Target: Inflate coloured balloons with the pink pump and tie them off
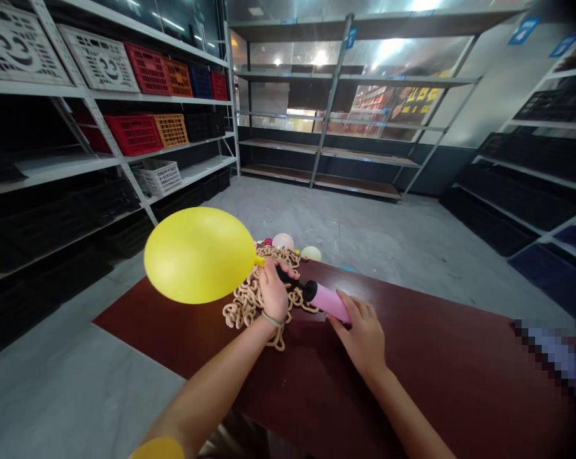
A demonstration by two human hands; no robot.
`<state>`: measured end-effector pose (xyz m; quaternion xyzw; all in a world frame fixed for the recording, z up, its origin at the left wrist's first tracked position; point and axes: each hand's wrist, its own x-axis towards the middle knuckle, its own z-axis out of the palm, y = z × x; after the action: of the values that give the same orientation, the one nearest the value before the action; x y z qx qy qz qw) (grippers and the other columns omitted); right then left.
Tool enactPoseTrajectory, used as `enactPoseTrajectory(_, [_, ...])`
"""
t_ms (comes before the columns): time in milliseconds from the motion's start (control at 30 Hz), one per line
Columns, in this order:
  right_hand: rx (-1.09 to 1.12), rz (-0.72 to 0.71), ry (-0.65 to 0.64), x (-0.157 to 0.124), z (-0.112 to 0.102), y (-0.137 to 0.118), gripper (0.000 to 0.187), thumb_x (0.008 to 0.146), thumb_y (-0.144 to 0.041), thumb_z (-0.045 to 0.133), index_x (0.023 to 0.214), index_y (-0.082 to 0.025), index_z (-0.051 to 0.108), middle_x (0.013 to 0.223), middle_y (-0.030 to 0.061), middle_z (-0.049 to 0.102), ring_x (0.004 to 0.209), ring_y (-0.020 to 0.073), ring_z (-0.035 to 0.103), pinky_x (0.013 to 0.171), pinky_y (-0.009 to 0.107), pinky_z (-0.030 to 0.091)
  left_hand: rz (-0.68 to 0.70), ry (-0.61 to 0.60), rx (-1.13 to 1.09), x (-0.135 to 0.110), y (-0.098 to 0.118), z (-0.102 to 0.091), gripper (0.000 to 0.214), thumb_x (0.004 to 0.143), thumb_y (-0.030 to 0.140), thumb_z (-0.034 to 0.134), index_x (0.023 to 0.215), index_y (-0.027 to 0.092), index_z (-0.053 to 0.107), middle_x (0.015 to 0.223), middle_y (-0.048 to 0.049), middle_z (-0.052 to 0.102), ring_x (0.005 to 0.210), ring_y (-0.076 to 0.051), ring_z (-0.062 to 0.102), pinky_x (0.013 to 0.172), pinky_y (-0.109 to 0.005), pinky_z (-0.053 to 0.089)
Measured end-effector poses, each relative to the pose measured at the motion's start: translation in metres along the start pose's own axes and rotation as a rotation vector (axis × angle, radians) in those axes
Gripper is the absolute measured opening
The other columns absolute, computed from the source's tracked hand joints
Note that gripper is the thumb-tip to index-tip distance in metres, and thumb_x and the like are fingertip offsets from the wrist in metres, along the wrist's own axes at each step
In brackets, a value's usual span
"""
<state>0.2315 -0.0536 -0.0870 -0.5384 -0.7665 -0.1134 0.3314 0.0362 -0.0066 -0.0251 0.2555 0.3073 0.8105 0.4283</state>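
While curled tight around the black tip of the pump (329,301) and the neck of the balloon (199,255), left hand (273,290) with knuckles up and a thin band (272,319) on its wrist. Balloon yellow and blown full, jutting out to the left of that hand, over the edge of the table (436,357) and the floor (388,236). Right hand (362,335) folded over the near end of the pump's pink barrel, fingers on top, thumb hidden beneath; barrel slanting from it toward the left hand. Directly under and just beyond the left hand, a heap of tan knotted cord (247,299), partly covered by the wrist and crowding the space below the pump's tip. Past the cord, farther from both hands, a small pink balloon (283,241), a pale green balloon (311,253) and a red balloon (267,241) barely showing. Well to the right of the right hand, a blurred patch (555,357) on the table. Far beyond the hands, metal shelves (331,95); off to the left, crates (139,131) in red, orange and white.
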Motion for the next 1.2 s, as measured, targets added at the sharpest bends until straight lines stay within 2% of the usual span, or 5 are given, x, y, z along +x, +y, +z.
enactPoseTrajectory(133, [0.055, -0.019, -0.011, 0.002, 0.000, -0.011, 0.052, 0.094, -0.040, 0.054, 0.143, -0.028, 0.044, 0.121, 0.0083, 0.063, 0.107, 0.0268, 0.056, 0.088, 0.040, 0.050, -0.066, -0.087, 0.000, -0.015, -0.007, 0.005, 0.035, 0.091, 0.053, 0.053, 0.076, 0.021, 0.047, 0.063, 0.0016, 0.053, 0.053, -0.013, 0.055, 0.055, -0.028, 0.051])
enactPoseTrajectory(400, [-0.041, -0.046, -0.017, 0.006, -0.006, 0.034, 0.052, 0.093, -0.036, 0.055, 0.144, -0.028, 0.044, 0.125, 0.0083, 0.062, 0.112, 0.0270, 0.055, 0.094, 0.042, 0.048, 0.038, -0.017, -0.079, 0.012, 0.027, 0.002, 0.029, 0.092, 0.045, 0.054, 0.080, 0.021, 0.047, 0.064, 0.0017, 0.052, 0.055, -0.012, 0.055, 0.056, -0.026, 0.051])
enactPoseTrajectory(533, [-0.011, -0.047, 0.013, 0.005, -0.008, 0.027, 0.054, 0.093, -0.036, 0.057, 0.145, -0.029, 0.043, 0.122, 0.0090, 0.062, 0.109, 0.0271, 0.055, 0.092, 0.042, 0.048, 0.092, 0.068, -0.134, 0.017, 0.038, 0.002, 0.027, 0.092, 0.043, 0.054, 0.079, 0.021, 0.044, 0.062, 0.0031, 0.048, 0.051, -0.010, 0.050, 0.051, -0.024, 0.047])
enactPoseTrajectory(800, [0.077, -0.015, -0.012, 0.002, 0.003, -0.008, 0.060, 0.094, -0.043, 0.054, 0.149, -0.026, 0.035, 0.119, 0.0107, 0.062, 0.106, 0.0277, 0.055, 0.090, 0.042, 0.048, -0.032, -0.095, -0.043, -0.018, -0.002, 0.009, 0.032, 0.092, 0.048, 0.054, 0.077, 0.021, 0.046, 0.063, 0.0021, 0.052, 0.053, -0.012, 0.055, 0.056, -0.028, 0.051])
enactPoseTrajectory(1200, [-0.095, -0.025, -0.024, 0.009, -0.004, 0.032, 0.047, 0.095, -0.039, 0.050, 0.139, -0.023, 0.047, 0.123, 0.0103, 0.062, 0.111, 0.0276, 0.053, 0.091, 0.040, 0.046, 0.016, 0.054, -0.133, 0.027, 0.023, -0.005, 0.027, 0.090, 0.042, 0.055, 0.079, 0.021, 0.043, 0.062, 0.0042, 0.049, 0.052, -0.010, 0.053, 0.055, -0.025, 0.049])
